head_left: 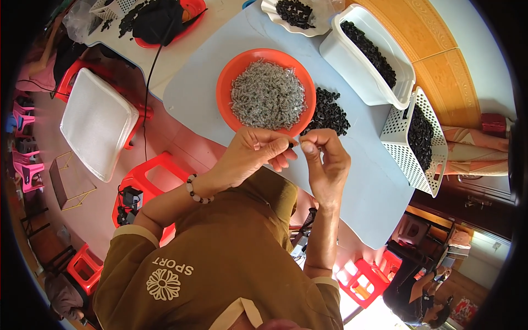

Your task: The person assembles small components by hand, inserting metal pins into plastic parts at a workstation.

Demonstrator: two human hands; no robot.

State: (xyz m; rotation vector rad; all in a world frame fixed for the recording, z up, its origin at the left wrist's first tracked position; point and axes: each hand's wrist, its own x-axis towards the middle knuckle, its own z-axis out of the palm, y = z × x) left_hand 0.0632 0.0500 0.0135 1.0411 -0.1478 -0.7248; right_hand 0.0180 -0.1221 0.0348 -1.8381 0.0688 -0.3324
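Note:
My left hand (254,155), with a beaded bracelet at its wrist, pinches a small black part (291,146) between thumb and fingertips. Close by on its right, my right hand (329,168) has thumb and forefinger pressed together; what lies between them is too small to make out. Both hands meet over the table's near edge, just in front of an orange-red basin (223,96). Many small clear and silvery pieces (267,91) fill that basin. A loose heap of small black parts (331,114) lies against the basin's right side.
On the pale blue table (360,187) stand a white tub (344,69) and a perforated white basket (397,137), both holding black parts. A scalloped white dish (269,6) sits at the back. Red stools (159,170) are at left; another person (412,286) is at lower right.

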